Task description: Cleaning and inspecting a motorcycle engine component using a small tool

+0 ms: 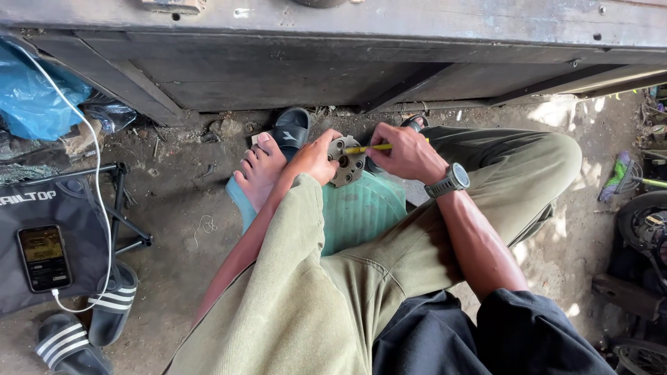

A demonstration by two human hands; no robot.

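While the round metal disc (346, 161) is braced over the green plastic stool (361, 212), a yellow tool works its face.
The left hand (314, 158) is closed on the disc's rim and the right hand (408, 154) pinches the yellow tool (368, 148), tip on the disc. It would go best with the disc held still and the tool pressed squarely, I judge. A phone (43, 257) lies well apart on the dirt floor (180, 208).

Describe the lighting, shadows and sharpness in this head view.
Head view: mostly soft shade, with dappled sun patches on the dirt at right; the left hand steadying the metal disc and the right hand with the yellow tool are sharp and glare-free; the phone screen is dim; edges bend slightly.
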